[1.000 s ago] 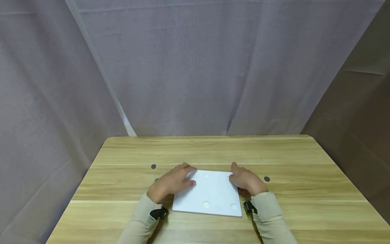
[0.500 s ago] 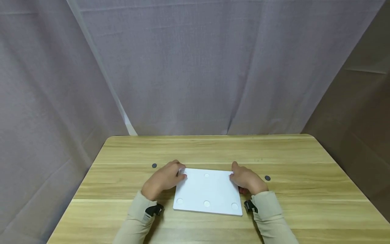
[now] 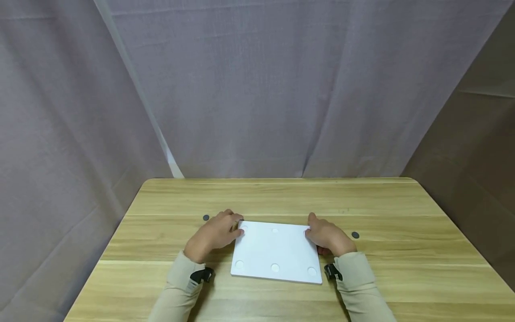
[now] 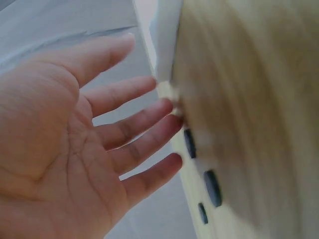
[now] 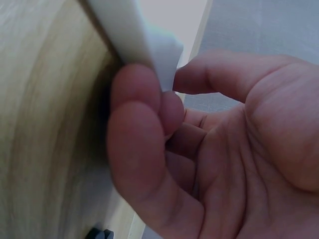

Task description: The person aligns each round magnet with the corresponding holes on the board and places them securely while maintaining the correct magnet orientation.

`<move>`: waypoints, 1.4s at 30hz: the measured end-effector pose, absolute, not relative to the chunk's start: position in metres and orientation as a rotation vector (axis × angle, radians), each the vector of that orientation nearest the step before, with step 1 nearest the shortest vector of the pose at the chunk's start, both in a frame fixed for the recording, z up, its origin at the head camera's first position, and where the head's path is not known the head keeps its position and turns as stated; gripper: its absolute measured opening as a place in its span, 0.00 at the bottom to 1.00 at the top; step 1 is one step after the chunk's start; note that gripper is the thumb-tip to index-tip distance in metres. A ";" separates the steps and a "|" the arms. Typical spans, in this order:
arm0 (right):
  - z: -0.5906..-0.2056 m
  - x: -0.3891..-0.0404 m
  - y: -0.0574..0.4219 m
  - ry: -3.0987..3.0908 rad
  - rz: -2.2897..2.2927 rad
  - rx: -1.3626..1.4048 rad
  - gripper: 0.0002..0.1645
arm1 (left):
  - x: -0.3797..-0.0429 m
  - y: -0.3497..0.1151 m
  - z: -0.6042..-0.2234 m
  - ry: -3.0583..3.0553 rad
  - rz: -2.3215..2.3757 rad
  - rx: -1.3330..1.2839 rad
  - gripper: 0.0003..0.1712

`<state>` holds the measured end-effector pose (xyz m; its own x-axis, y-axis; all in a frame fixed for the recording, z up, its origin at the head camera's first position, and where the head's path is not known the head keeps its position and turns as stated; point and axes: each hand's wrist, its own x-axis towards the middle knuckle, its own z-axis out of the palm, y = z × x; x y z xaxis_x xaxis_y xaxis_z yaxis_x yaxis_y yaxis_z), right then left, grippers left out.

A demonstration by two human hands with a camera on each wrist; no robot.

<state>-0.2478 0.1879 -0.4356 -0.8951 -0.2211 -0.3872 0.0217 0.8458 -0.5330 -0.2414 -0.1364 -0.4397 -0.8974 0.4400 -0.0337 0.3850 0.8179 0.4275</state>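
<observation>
A thin white rectangular board (image 3: 277, 250) lies on the wooden table, with shallow round recesses along its near and far edges. At its far left corner is my left hand (image 3: 215, 232); in the left wrist view its fingers are spread and only slightly bent, the tips near the board's corner (image 4: 167, 40). My right hand (image 3: 327, 235) grips the board's right edge. In the right wrist view its fingers curl against the board's side (image 5: 144, 30), the thumb being on the upper face. The right thumb partly covers the far right recess.
A dark disc (image 3: 206, 218) lies beyond my left hand, and another disc (image 3: 355, 235) right of my right hand. Several dark discs, including a larger-looking disc (image 4: 212, 188), show in the left wrist view. Grey curtains stand behind the wooden table (image 3: 402, 268).
My left hand has slid leftward off the board's upper face to its left corner, uncovering the near left recess. My right hand has kept its grip, and the board stays nearly in place.
</observation>
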 end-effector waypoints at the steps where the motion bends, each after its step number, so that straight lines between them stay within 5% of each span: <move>1: -0.436 -0.248 0.188 2.580 -0.754 -0.143 0.26 | -0.241 -0.133 -0.441 2.869 0.623 0.668 0.22; 5: -0.434 -0.247 0.190 2.581 -0.751 -0.128 0.24 | -0.242 -0.114 -0.442 2.827 0.607 0.780 0.28; 12: -0.431 -0.245 0.186 2.575 -0.777 -0.162 0.40 | -0.240 -0.094 -0.441 2.762 0.456 0.873 0.34; 16: -0.432 -0.246 0.184 2.576 -0.780 -0.149 0.41 | -0.235 -0.095 -0.439 2.660 0.388 0.809 0.38; 26: -0.439 -0.248 0.179 2.605 -0.813 -0.170 0.10 | -0.221 -0.117 -0.431 2.653 0.419 0.580 0.45; 33: -0.441 -0.251 0.180 2.622 -0.842 -0.168 0.07 | -0.219 -0.125 -0.425 2.642 0.509 0.520 0.49; 42: -0.442 -0.253 0.180 2.614 -0.863 -0.159 0.05 | -0.216 -0.131 -0.424 2.559 0.555 0.506 0.68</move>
<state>-0.2531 0.1795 -0.4419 -0.9207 -0.2229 -0.3203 0.0116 0.8049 -0.5933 -0.2164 -0.1308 -0.4239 -0.8215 0.4391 -0.3638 0.2488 0.8501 0.4642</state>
